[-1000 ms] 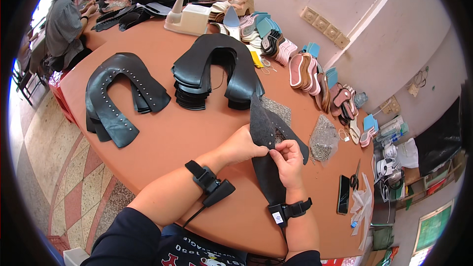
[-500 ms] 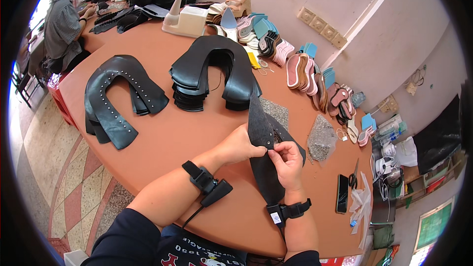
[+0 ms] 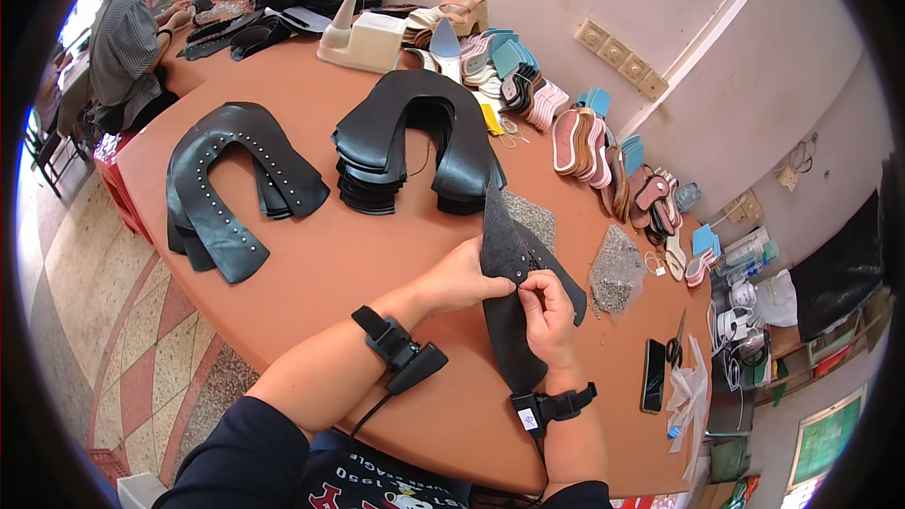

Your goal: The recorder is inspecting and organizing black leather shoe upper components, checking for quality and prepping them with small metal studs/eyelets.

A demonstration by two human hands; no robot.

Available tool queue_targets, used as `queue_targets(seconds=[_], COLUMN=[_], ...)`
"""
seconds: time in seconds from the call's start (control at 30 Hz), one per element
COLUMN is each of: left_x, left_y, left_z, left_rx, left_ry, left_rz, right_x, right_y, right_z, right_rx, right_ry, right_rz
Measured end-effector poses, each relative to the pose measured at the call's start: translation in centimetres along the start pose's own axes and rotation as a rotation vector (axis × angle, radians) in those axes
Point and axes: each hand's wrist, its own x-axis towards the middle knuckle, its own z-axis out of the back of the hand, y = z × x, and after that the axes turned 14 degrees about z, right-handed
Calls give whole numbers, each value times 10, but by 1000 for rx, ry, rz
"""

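My left hand [image 3: 464, 281] grips a black U-shaped leather piece [image 3: 507, 344] by its edge, with the thumb pressed on its dull underside. A row of small holes or stud backs runs along that piece. Against it, my right hand [image 3: 549, 320] pinches thumb and forefinger together beside my left thumb; whatever is between the fingertips is too small to make out. Left of my hands lies a studded black leather stack [image 3: 215, 212], its silvery studs lining the inner curve. Beyond my hands rests a taller stack of plain black U-shaped pieces [image 3: 415, 87].
Small metal studs lie in a pile [image 3: 531, 217] and in a clear plastic bag [image 3: 615, 273]. A phone [image 3: 652, 375], scissors [image 3: 675, 344] and plastic scraps [image 3: 688, 396] are at the right. Stacked shoe parts [image 3: 577, 143] line the wall. A co-worker [image 3: 127, 42] sits far left.
The view has shifted slightly. My right fingertips have drawn a little upward and more tightly together at the leather; my left hand keeps its grip.
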Motion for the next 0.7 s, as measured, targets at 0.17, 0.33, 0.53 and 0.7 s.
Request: queue_targets(seconds=[0.17, 0.33, 0.53, 0.7], left_x=[1, 2, 3, 2], left_y=[1, 2, 2, 3], left_z=[1, 2, 1, -2], left_rx=[-29, -23, 1, 30], left_ry=[14, 27, 16, -20], left_rz=[6, 2, 7, 39], right_x=[1, 2, -3, -5], right_y=[1, 3, -1, -1], right_z=[-2, -3, -7, -8], right_rx=[-33, 20, 74, 161], right_ry=[-15, -33, -68, -135], right_rz=[-16, -25, -105, -200])
